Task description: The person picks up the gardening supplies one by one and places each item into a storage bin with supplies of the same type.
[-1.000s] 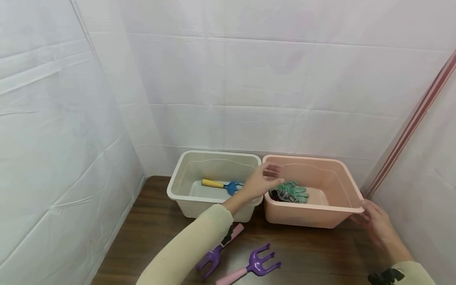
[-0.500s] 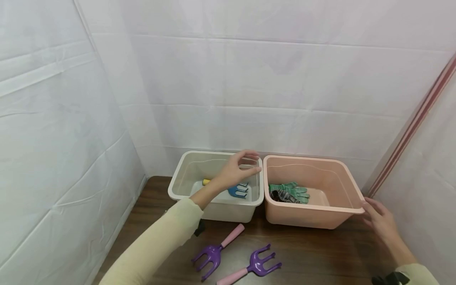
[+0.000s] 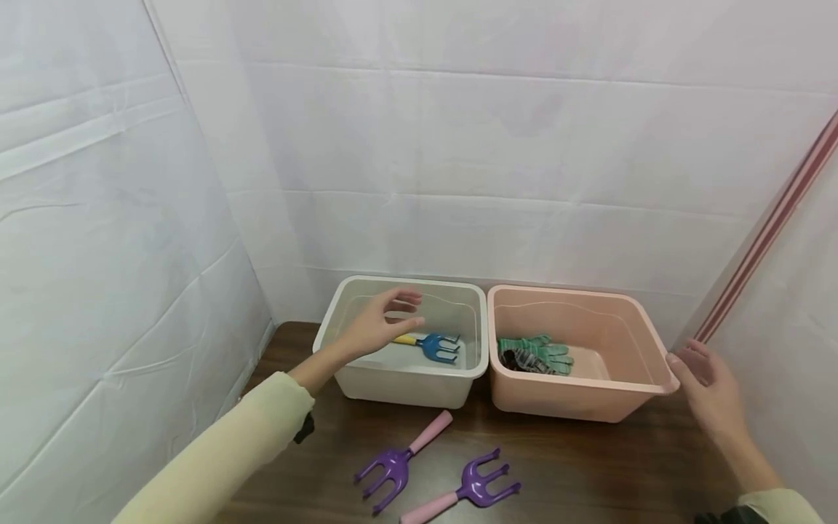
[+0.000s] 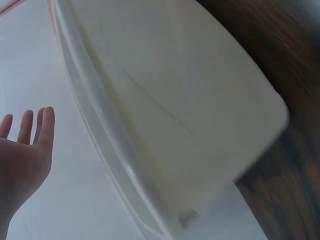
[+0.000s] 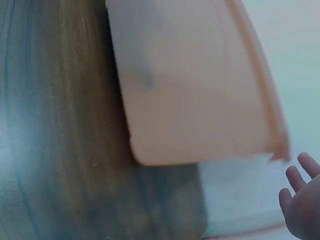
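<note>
Above the white bin [image 3: 406, 387], my left hand [image 3: 369, 327] hovers with fingers loosely bent and holding nothing. Inside that bin lies a small garden fork [image 3: 436, 347] with blue tines and a yellow handle partly hidden by the hand. The pink bin [image 3: 563, 398] stands beside it, with a green glove [image 3: 556, 356] and a grey mottled glove [image 3: 524, 361] at its left end. At this bin's front right corner is my right hand [image 3: 710, 393], thumb tip right by the rim. In the right wrist view its fingers [image 5: 296, 180] extend, holding nothing.
Two purple garden forks with pink handles lie on the brown wooden table [image 3: 589, 466] before the bins, the left fork [image 3: 393, 466] near the right fork [image 3: 476, 486]. White sheeting [image 3: 491, 160] rises behind the bins and along both sides.
My left hand has moved left, from the pink bin's left edge to over the white bin. My right hand's fingers have lifted from under the pink bin's corner. Bins and forks stay put.
</note>
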Demonstrator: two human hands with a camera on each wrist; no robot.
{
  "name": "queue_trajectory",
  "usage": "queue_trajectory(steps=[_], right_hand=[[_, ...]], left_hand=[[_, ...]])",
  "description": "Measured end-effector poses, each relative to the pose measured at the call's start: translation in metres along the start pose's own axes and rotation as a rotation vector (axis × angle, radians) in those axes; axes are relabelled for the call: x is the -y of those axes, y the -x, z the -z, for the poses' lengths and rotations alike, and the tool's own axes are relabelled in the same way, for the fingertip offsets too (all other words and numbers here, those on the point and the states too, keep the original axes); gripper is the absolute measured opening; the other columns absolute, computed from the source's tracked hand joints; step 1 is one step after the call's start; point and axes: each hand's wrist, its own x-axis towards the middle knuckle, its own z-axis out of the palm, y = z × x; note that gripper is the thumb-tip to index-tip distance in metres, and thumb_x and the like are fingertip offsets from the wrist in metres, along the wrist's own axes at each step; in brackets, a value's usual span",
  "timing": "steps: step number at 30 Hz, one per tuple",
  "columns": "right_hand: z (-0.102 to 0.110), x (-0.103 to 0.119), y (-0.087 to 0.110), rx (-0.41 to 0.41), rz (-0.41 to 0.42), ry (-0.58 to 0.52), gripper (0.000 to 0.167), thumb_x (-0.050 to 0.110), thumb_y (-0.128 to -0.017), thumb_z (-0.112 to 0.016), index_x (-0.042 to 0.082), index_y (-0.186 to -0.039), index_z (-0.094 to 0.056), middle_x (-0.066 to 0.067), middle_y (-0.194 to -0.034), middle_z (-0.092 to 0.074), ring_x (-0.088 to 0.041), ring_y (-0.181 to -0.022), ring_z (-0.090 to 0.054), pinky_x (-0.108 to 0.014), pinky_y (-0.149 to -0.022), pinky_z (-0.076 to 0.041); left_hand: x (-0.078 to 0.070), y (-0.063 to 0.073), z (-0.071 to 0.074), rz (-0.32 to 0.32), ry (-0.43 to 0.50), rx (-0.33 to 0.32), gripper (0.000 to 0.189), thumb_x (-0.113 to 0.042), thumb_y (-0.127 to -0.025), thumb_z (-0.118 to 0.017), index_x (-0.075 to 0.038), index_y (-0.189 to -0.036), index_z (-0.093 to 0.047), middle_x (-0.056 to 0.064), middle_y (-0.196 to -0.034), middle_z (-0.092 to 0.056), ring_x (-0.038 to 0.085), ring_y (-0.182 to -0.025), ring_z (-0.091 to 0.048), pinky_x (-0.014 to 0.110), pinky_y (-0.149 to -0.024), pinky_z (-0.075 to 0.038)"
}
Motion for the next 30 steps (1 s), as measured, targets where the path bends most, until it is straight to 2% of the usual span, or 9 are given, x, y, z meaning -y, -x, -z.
queue_trajectory(steps=[4, 7, 11, 15, 22, 28, 30], right_hand=[[-0.003, 0.030, 0.001, 0.013, 0.137, -0.041, 0.057, 0.026, -0.105, -0.070, 0.009, -0.156, -0.050, -0.007, -0.139, -0.066, 0.015, -0.113, -0.053, -0.002, -0.090, -0.040], [-0.008, 0.052, 0.004, 0.060, 0.187, -0.074, 0.053, 0.020, -0.105, -0.070, 0.010, -0.154, -0.053, 0.005, -0.137, -0.066, 0.013, -0.114, -0.056, -0.005, -0.090, -0.044], [-0.020, 0.075, 0.010, 0.130, 0.186, -0.111, 0.051, 0.021, -0.106, -0.068, 0.015, -0.155, -0.053, -0.002, -0.142, -0.064, 0.008, -0.118, -0.057, -0.008, -0.093, -0.046], [-0.036, 0.093, 0.016, 0.191, 0.233, -0.127, 0.052, 0.019, -0.107, -0.067, 0.018, -0.156, -0.052, -0.014, -0.147, -0.060, 0.000, -0.129, -0.053, -0.007, -0.102, -0.038], [-0.062, 0.119, 0.035, 0.278, 0.372, -0.221, 0.055, 0.005, -0.103, -0.069, 0.020, -0.153, -0.055, -0.005, -0.148, -0.061, -0.009, -0.138, -0.052, -0.015, -0.111, -0.038], [-0.079, 0.138, 0.051, 0.348, 0.411, -0.220, 0.055, 0.007, -0.102, -0.071, 0.022, -0.153, -0.055, -0.008, -0.152, -0.058, -0.008, -0.138, -0.050, -0.015, -0.113, -0.037], [-0.084, 0.143, 0.055, 0.357, 0.433, -0.206, 0.055, 0.007, -0.101, -0.072, 0.021, -0.152, -0.057, -0.004, -0.152, -0.057, -0.011, -0.138, -0.048, -0.015, -0.112, -0.038]], left_hand=[[0.008, 0.011, 0.015, -0.001, -0.015, -0.014, 0.051, -0.018, -0.101, -0.076, -0.007, -0.147, -0.057, 0.017, -0.145, -0.060, 0.046, -0.133, -0.057, 0.058, -0.108, -0.051], [0.012, 0.018, 0.025, 0.023, -0.045, -0.024, 0.052, -0.020, -0.101, -0.076, -0.010, -0.148, -0.057, 0.014, -0.145, -0.059, 0.040, -0.133, -0.059, 0.057, -0.107, -0.051], [0.016, 0.027, 0.038, 0.056, -0.095, -0.045, 0.052, -0.025, -0.101, -0.076, -0.015, -0.148, -0.057, 0.013, -0.146, -0.059, 0.037, -0.134, -0.059, 0.054, -0.106, -0.053], [0.020, 0.036, 0.051, 0.069, -0.110, -0.079, 0.053, -0.028, -0.101, -0.076, -0.015, -0.148, -0.056, 0.015, -0.148, -0.058, 0.041, -0.136, -0.056, 0.057, -0.108, -0.051], [0.034, 0.051, 0.066, 0.094, -0.141, -0.173, 0.056, -0.030, -0.101, -0.076, -0.011, -0.149, -0.055, 0.015, -0.148, -0.059, 0.034, -0.138, -0.055, 0.055, -0.113, -0.047], [0.046, 0.057, 0.079, 0.110, -0.159, -0.265, 0.057, -0.030, -0.101, -0.076, -0.007, -0.149, -0.055, 0.018, -0.149, -0.058, 0.034, -0.142, -0.052, 0.057, -0.113, -0.046], [0.050, 0.058, 0.081, 0.117, -0.148, -0.286, 0.057, -0.027, -0.101, -0.076, -0.005, -0.149, -0.055, 0.021, -0.150, -0.057, 0.036, -0.142, -0.051, 0.058, -0.113, -0.046]])
